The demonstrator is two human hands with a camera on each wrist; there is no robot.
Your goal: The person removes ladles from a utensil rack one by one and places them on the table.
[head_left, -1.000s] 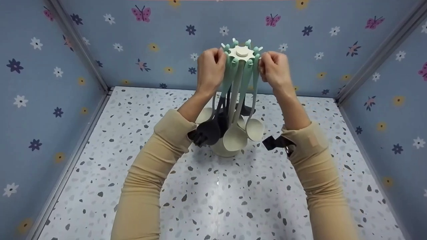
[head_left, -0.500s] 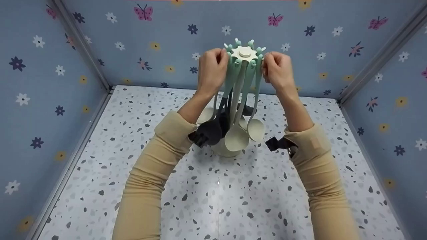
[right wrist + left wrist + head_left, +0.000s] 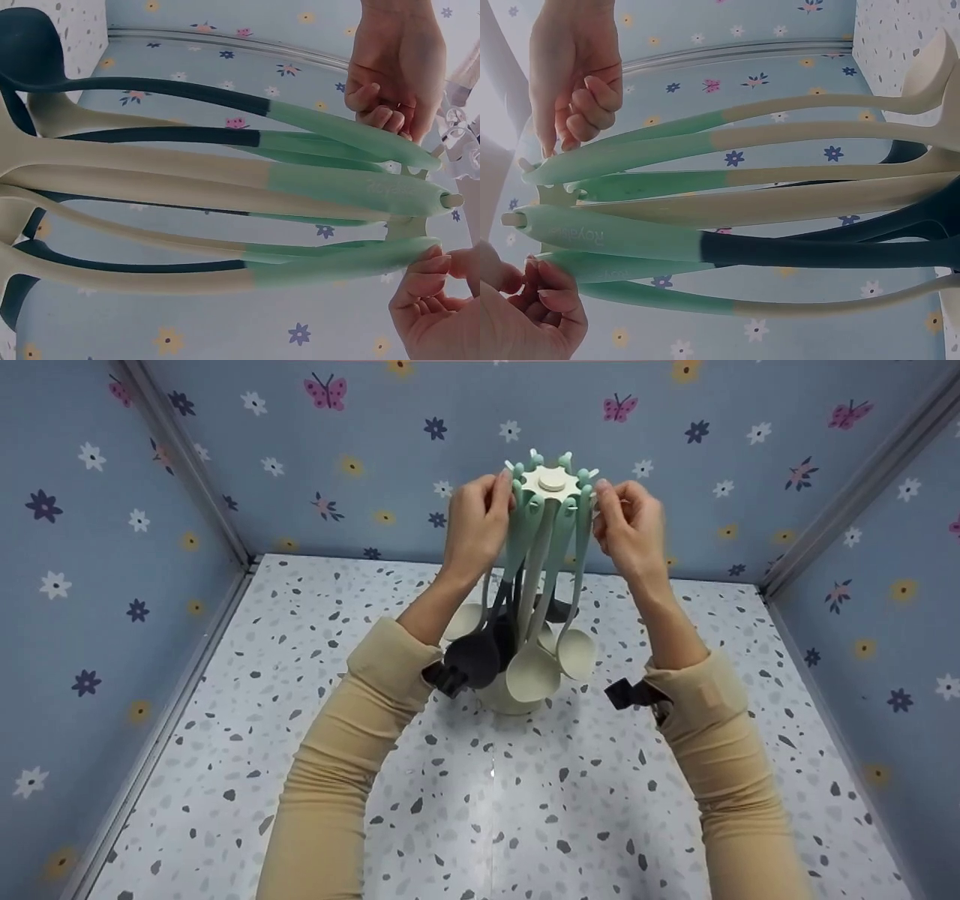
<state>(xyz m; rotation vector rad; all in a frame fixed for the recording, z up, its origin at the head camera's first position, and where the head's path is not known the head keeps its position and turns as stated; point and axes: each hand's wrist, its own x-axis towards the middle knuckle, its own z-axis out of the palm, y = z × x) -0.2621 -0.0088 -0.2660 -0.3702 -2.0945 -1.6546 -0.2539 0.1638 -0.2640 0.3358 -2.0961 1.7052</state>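
Note:
An upright utensil rack with a cream notched top stands before me, hung with several kitchen utensils that have mint-green handles. My left hand pinches at the left edge of the rack's top, fingers curled beside a handle end. Opposite it, my right hand pinches at the right edge with thumb and index finger, its other fingers curled. Below hang a dark ladle, a cream ladle and a smaller cream spoon. Handles hide part of the left fingertips in the head view.
The rack's round cream base rests on a white speckled tabletop. Blue flowered panels stand behind and at both sides, joined by metal corner rails. Black straps hang at both sleeve cuffs.
My right thumb and index finger have straightened a little at the rack's edge, and that hand's fist has loosened. The left hand's grip has loosened slightly too. The rack stays upright in place.

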